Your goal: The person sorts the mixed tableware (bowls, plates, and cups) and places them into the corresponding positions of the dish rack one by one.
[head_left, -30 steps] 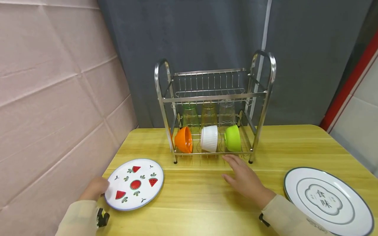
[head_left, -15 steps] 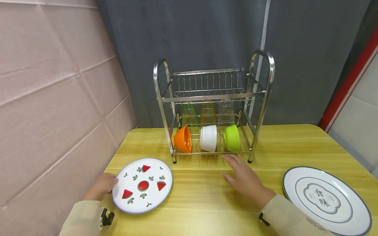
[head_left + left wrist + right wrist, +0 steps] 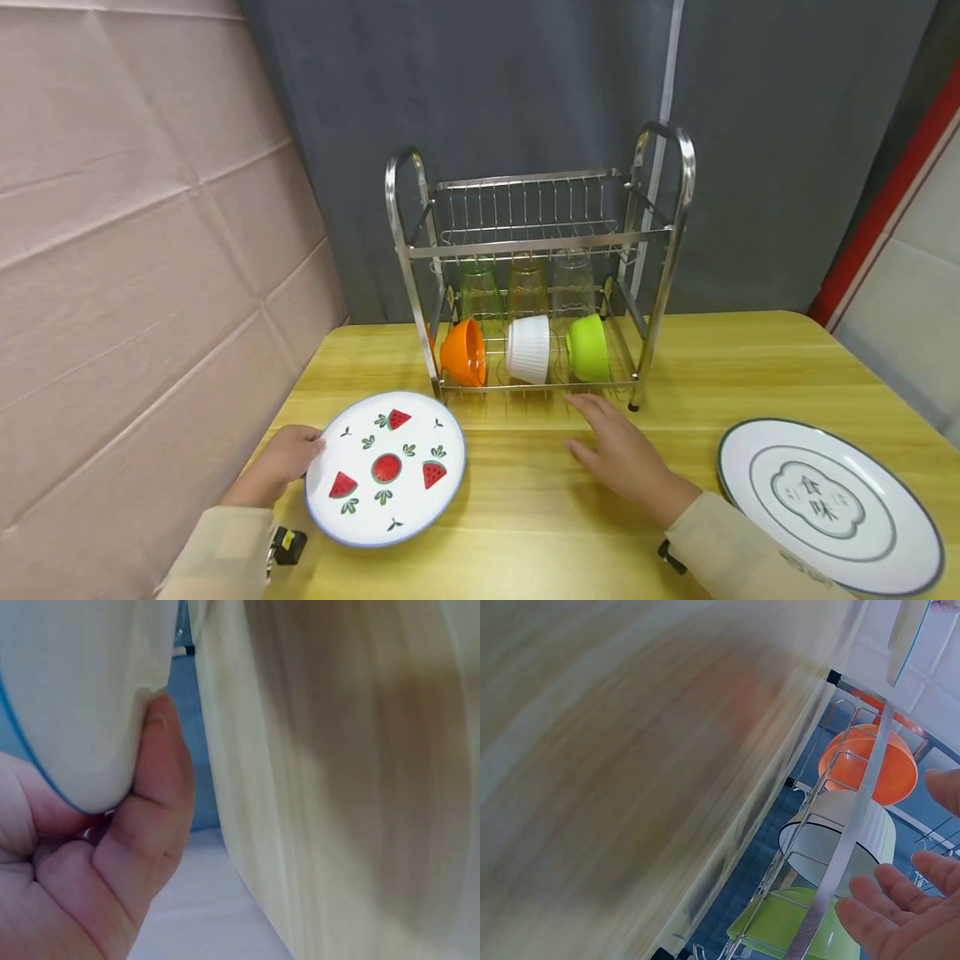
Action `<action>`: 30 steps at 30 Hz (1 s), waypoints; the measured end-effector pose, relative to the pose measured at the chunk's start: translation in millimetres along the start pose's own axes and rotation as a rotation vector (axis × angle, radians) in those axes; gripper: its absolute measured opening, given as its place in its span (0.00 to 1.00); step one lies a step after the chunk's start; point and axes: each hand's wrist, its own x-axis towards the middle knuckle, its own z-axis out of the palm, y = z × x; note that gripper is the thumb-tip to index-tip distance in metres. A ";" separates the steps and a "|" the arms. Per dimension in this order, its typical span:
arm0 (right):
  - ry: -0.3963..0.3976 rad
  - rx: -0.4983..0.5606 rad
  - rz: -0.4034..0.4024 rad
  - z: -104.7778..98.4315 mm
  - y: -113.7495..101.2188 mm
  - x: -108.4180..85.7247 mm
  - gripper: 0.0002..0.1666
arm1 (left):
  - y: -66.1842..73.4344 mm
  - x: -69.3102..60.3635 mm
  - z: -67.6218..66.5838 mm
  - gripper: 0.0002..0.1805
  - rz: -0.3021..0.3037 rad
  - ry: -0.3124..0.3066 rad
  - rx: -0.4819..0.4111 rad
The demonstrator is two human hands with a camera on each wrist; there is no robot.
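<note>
In the head view, a white plate with watermelon drawings [image 3: 408,508] hangs above the table at the left. My left hand [image 3: 288,457] pinches its left rim, and the left wrist view shows fingers curled under the plate's [image 3: 82,697] edge, apart from the tabletop. My right hand [image 3: 618,454] is held out with loosely extended fingers in front of the metal dish rack [image 3: 540,248], holding nothing. On the rack's lower tier, nearest that hand, lie an orange bowl [image 3: 463,354], a white ribbed bowl [image 3: 528,350] and a green bowl [image 3: 588,350] on their sides.
Behind the bowls stand a green glass [image 3: 480,287], a yellow glass [image 3: 528,287] and a clear glass [image 3: 573,283]. The rack's upper tier has wire slots. A white plate with dark lettering [image 3: 885,546] rests on the wooden table [image 3: 517,533] at the right.
My left hand has brought the watermelon plate to the right and lifted it off the table. My right hand stays almost where it was.
</note>
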 end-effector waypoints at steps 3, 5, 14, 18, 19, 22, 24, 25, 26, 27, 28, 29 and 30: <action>-0.023 0.030 0.026 -1.1 -1.8 -0.2 0.37 | 6.1 -1.1 2.7 0.18 0.012 -0.001 -0.028; -0.037 0.051 0.040 -2.0 -3.0 -0.2 0.37 | 10.2 -2.1 4.5 0.19 0.031 0.005 -0.028; -0.087 0.260 0.086 -2.6 -9.6 0.1 0.36 | 31.2 -7.8 16.1 0.17 0.047 0.004 -0.084; -0.098 0.406 0.112 -0.9 -11.6 -0.3 0.33 | 40.8 -11.0 21.4 0.17 0.056 -0.004 -0.132; -0.100 0.443 0.119 -0.9 -12.1 -0.6 0.33 | 43.4 -11.8 22.7 0.16 0.062 -0.007 -0.145; -0.110 0.546 0.154 -1.0 -15.1 -1.4 0.31 | 51.3 -14.6 26.1 0.16 0.078 -0.013 -0.173; -0.118 0.602 0.164 -1.3 -17.9 -2.0 0.30 | 55.5 -15.4 28.1 0.16 0.084 -0.016 -0.186; -0.127 0.624 0.174 -1.2 -19.6 -2.6 0.30 | 57.5 -16.0 28.9 0.16 0.087 -0.016 -0.190; -0.136 0.647 0.183 -0.9 -21.1 -3.0 0.30 | 59.7 -16.7 29.7 0.16 0.090 -0.016 -0.196; -0.145 0.666 0.190 -0.5 -22.6 -3.7 0.30 | 61.8 -17.3 30.5 0.16 0.092 -0.016 -0.202; -0.154 0.691 0.198 0.0 -24.0 -4.0 0.30 | 64.0 -18.0 31.4 0.16 0.096 -0.014 -0.210; -0.166 0.719 0.204 0.4 -25.5 -4.2 0.31 | 66.3 -18.4 32.4 0.16 0.101 -0.014 -0.218; -0.174 0.738 0.214 1.0 -27.1 -4.3 0.31 | 68.8 -19.0 33.4 0.16 0.104 -0.015 -0.226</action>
